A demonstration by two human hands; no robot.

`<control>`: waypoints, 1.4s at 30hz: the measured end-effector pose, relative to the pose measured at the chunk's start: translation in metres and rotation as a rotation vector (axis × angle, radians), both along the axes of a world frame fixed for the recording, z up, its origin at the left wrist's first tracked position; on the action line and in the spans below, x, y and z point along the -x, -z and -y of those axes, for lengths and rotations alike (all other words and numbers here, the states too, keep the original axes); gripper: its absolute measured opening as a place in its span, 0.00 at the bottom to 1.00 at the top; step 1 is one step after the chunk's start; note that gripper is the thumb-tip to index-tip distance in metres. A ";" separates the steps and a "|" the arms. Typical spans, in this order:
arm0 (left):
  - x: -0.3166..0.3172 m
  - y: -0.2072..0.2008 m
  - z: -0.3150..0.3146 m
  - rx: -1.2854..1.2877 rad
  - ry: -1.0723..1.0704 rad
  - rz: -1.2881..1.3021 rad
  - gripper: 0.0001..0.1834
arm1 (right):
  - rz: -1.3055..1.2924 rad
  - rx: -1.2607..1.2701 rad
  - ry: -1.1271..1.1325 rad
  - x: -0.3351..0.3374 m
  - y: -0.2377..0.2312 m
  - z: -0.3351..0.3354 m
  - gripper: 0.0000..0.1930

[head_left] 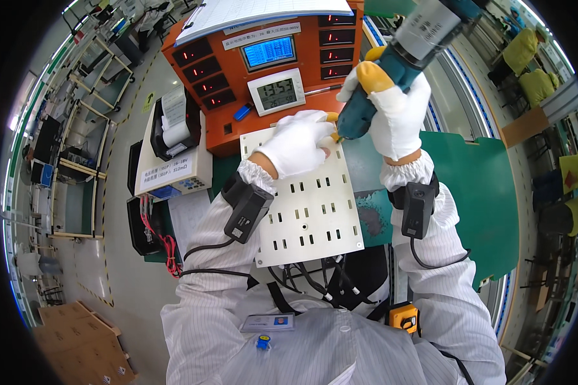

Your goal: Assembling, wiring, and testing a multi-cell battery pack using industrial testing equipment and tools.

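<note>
A cream rectangular panel with rows of small slots lies in front of me. Black cables with pale ends stick out from under its near edge. My right hand, in a white glove with yellow fingertips, is wrapped round a teal cordless power screwdriver. The tool tilts, its nose down at the panel's far right corner and its thick end up to the right. My left hand, gloved alike, rests over the panel's far part. Its fingertips are pinched together beside the tool's nose; what they hold is hidden.
An orange test box with red displays and a blue screen stands beyond the panel, a small digital clock before it. Left is a white meter with red leads. A green mat covers the right. Co-workers sit far right.
</note>
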State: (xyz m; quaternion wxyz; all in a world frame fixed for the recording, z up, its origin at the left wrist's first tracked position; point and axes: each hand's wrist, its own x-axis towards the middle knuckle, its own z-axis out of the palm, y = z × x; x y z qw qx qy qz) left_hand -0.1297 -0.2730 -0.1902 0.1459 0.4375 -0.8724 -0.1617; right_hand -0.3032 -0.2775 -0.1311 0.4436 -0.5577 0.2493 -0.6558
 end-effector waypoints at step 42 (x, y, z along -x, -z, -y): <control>-0.402 0.123 -0.172 -0.124 -1.078 0.272 0.11 | -0.102 -0.094 0.031 -0.016 0.012 0.035 0.18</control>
